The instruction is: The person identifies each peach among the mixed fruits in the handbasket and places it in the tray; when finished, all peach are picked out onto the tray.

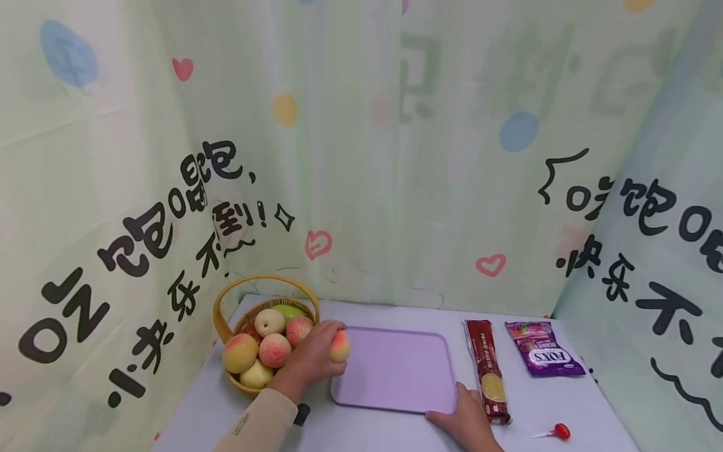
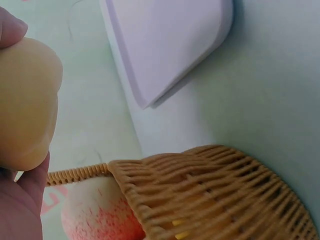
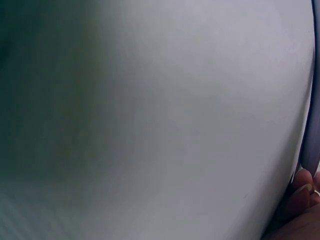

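Observation:
My left hand (image 1: 315,353) grips a peach (image 1: 340,347), yellowish with a red blush, at the left edge of a purple tray (image 1: 395,370). In the left wrist view the peach (image 2: 27,105) shows its pale yellow side between thumb and fingers. A wicker basket (image 2: 200,195) stands just left of that hand, heaped with several peaches (image 1: 275,349) and other fruit. My right hand (image 1: 465,417) holds the tray's near right corner, thumb along the front edge and fingers at the right side. Only its fingertips (image 3: 302,187) show in the right wrist view, against the tray's rim.
Right of the tray lies a long dark red pasta packet (image 1: 487,373). Beyond it is a purple FOX'S sweets bag (image 1: 545,349). A red lollipop (image 1: 561,431) lies near the front right. Printed curtains (image 1: 361,188) enclose the white table on three sides.

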Demonstrator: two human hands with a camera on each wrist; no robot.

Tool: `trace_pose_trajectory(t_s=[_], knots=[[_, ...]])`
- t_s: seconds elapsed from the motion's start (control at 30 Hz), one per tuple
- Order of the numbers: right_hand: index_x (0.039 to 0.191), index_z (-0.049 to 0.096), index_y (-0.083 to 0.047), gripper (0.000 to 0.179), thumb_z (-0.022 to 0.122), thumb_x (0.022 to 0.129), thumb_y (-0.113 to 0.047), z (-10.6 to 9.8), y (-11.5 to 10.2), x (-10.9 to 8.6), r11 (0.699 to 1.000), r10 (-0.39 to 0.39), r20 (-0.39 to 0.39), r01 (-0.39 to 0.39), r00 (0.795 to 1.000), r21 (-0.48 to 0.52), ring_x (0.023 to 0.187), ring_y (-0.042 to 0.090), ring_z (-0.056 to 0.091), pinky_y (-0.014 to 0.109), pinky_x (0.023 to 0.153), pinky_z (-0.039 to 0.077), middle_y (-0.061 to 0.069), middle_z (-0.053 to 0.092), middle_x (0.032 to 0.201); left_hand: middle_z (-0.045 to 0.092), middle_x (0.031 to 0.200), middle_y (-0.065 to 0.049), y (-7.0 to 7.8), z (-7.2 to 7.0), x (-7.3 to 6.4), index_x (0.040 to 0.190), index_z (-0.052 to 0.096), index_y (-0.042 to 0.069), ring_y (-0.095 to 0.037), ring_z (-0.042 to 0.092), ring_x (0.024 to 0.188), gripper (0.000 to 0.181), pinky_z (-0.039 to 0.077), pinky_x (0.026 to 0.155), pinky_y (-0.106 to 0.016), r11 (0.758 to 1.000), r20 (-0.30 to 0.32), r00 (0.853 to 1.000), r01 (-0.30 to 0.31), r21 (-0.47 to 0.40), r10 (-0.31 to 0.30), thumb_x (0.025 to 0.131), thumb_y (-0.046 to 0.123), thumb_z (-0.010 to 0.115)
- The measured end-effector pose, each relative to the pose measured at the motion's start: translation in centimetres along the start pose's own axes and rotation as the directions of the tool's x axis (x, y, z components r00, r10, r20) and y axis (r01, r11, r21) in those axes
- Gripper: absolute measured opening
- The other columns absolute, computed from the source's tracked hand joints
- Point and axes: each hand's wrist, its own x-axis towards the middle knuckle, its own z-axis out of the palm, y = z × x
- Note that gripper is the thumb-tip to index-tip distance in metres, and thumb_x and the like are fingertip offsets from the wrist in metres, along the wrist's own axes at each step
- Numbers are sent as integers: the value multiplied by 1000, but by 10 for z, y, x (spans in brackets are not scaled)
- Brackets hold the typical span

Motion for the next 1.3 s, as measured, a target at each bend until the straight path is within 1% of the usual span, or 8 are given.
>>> trace_pose_trajectory(t_s=[0.13, 0.3, 0.5, 0.73, 0.97, 1.17, 1.3], knots=[[142, 42, 17, 130, 91, 56, -67, 0, 0, 1, 1000, 16, 12, -16, 1000, 3, 109, 37, 52, 61, 101, 47, 30, 58, 123, 53, 142, 0, 2, 2, 9, 140, 54, 17, -19, 53, 125, 72, 52, 103, -41, 1000, 8, 1000, -1, -17, 1, 77, 26, 86], [142, 43, 17, 129, 91, 56, -67, 1, 0, 1, 1000, 23, 15, -23, 1000, -5, 110, 38, 53, 62, 101, 47, 30, 57, 124, 53, 142, -1, 2, 8, 20, 140, 53, 16, -19, 51, 126, 70, 51, 105, -40, 1000, 41, 999, -3, -15, 4, 78, 25, 85], [144, 41, 17, 133, 90, 55, -69, 4, 0, -2, 999, 41, 23, -40, 999, -18, 110, 39, 54, 64, 102, 47, 33, 54, 125, 54, 140, -4, -1, 18, 27, 139, 54, 13, -22, 51, 127, 70, 49, 107, -42, 999, 46, 999, -8, -32, 9, 77, 22, 85], [144, 39, 17, 133, 90, 56, -69, 1, -3, -4, 999, 47, 22, -46, 999, -23, 111, 42, 54, 65, 102, 46, 36, 51, 126, 54, 141, -4, 0, 26, 35, 140, 53, 14, -21, 52, 124, 69, 50, 105, -41, 999, 57, 998, 31, -40, -29, 78, 24, 83], [144, 42, 15, 129, 91, 57, -66, -1, -1, -2, 999, 34, 16, -34, 999, -6, 111, 39, 53, 63, 102, 46, 31, 55, 125, 54, 140, -3, 0, 34, 42, 138, 53, 15, -18, 52, 117, 69, 50, 103, -40, 994, 75, 994, 87, -60, -83, 76, 24, 82], [144, 42, 15, 129, 91, 57, -66, 1, 1, -1, 1000, 26, 7, -26, 1000, -8, 110, 38, 54, 62, 101, 47, 31, 55, 124, 55, 138, -4, -2, 45, 47, 138, 54, 15, -19, 52, 114, 68, 50, 102, -39, 986, 80, 988, 137, -93, -129, 77, 23, 82], [144, 41, 16, 131, 90, 56, -68, 2, 1, -1, 999, 36, 10, -36, 999, -23, 109, 39, 55, 63, 100, 48, 33, 54, 125, 55, 138, -7, -5, 53, 48, 137, 54, 13, -20, 52, 112, 67, 51, 98, -40, 983, 86, 987, 146, -108, -137, 77, 23, 82]])
